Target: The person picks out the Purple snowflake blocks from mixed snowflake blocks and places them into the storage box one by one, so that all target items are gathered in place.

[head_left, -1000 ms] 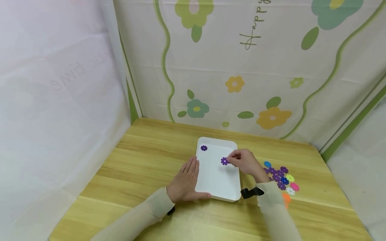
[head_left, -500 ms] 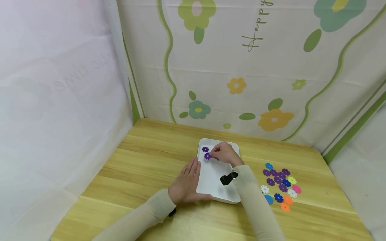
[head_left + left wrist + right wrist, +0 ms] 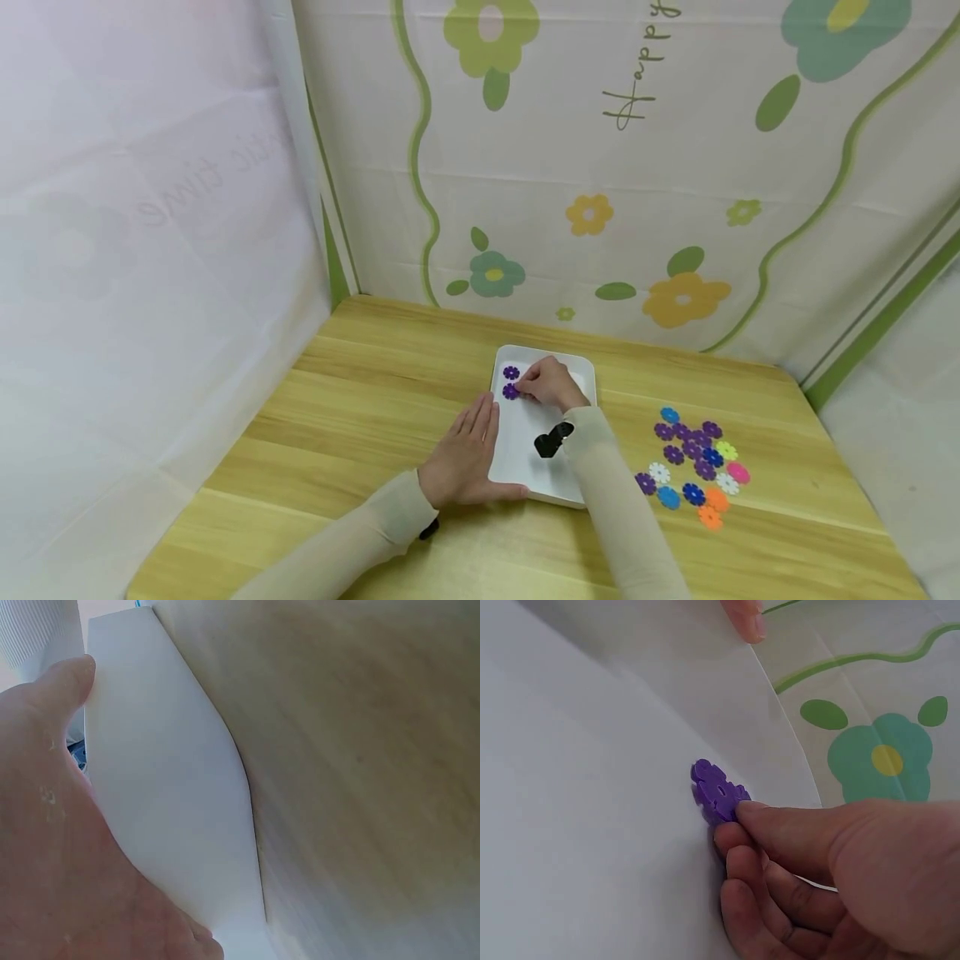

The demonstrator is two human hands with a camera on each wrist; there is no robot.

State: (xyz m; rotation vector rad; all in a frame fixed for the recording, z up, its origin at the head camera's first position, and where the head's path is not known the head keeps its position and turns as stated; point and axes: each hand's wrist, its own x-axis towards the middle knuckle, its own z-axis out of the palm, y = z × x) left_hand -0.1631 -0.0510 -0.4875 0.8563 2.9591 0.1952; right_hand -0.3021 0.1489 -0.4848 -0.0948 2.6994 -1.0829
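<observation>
A white tray (image 3: 525, 467) lies on the wooden table. Near its far left corner is a purple flower-shaped disc (image 3: 511, 372). Just below that one, my right hand (image 3: 549, 385) pinches a second purple disc (image 3: 511, 391) between thumb and fingertip, low over the tray floor. The right wrist view shows this pinched disc (image 3: 718, 791) close to the tray's wall, thumb on its edge. My left hand (image 3: 461, 462) rests with straight fingers along the tray's left side, its thumb on the near edge; the left wrist view has this hand (image 3: 82, 825) against the tray's outer wall (image 3: 169, 765).
Right of the tray, loose flower-shaped discs lie on the table: several purple ones (image 3: 673, 454), blue ones (image 3: 693, 493), white ones (image 3: 727, 483), orange ones (image 3: 710, 517), a yellow-green one (image 3: 726, 451) and a pink one (image 3: 738, 472). A patterned cloth (image 3: 450, 150) hangs behind the table.
My right hand has carried its purple disc leftward across the tray to beside the first one, uncovering more of the loose discs. My left hand stays against the tray.
</observation>
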